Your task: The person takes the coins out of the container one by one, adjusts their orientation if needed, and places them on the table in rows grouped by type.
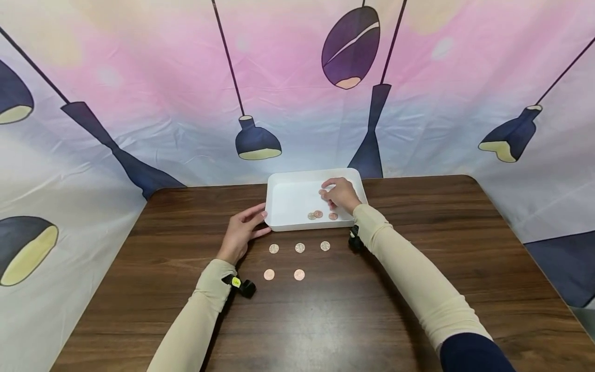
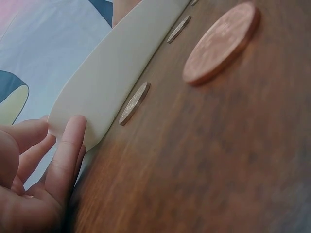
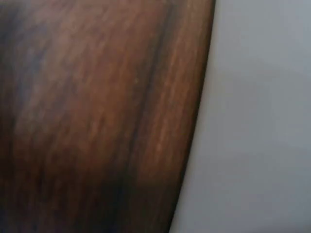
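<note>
Extended fingers of the left hand [image 1: 242, 232] touch the white tray [image 1: 290, 194]; the right hand [image 1: 343, 195] pinches a coin [image 1: 322, 192] over it.
Five table coins [image 1: 299, 248] lie in rows of three and two; at least three tray coins [image 1: 318, 214] sit inside. The right hand may cover others; the right wrist view is blurred.

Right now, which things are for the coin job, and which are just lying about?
Likely job things: white tray, touched by the left hand; coins inside it; coin in the right hand; five coins on the table.

Just around: lamp-patterned cloth, wrist gadgets.
</note>
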The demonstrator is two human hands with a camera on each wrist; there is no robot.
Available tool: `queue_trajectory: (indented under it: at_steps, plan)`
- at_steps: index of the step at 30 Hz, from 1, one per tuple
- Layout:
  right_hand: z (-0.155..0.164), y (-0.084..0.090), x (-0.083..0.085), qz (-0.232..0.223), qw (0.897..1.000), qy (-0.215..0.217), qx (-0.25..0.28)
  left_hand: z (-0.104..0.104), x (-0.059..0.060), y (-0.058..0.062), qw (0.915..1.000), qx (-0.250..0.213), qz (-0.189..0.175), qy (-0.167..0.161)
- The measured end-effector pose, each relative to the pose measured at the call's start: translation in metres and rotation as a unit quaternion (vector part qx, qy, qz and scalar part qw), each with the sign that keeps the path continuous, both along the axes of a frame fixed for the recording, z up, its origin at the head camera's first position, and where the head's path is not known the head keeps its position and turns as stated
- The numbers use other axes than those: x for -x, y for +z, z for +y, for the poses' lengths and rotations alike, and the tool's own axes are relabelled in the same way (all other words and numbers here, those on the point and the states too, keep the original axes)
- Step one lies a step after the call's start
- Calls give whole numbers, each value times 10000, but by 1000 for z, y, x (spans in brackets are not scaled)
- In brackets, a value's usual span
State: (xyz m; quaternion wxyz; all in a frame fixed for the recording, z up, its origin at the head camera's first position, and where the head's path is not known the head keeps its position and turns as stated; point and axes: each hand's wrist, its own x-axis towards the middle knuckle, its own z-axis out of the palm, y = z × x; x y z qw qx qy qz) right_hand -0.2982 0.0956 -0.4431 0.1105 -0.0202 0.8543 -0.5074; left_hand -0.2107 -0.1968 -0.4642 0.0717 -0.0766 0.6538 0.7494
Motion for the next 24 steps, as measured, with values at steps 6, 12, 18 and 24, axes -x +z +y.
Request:
queue_trajectory:
  at_steps: [6,12,18,24]
  plan:
    - [-1,0,0,64,9999,-156,9,0,-1,3,10000,64,-1,15]
    - [-2,1,3,-49,9999,-117,-113,-1,0,5,9999,100,44,1]
    - [1,3,3,142,9969,254,-727,-1,0,4,9999,130,23,-33]
    - [3,1,0,324,9931,710,-878,1,-1,0,9999,146,16,-42]
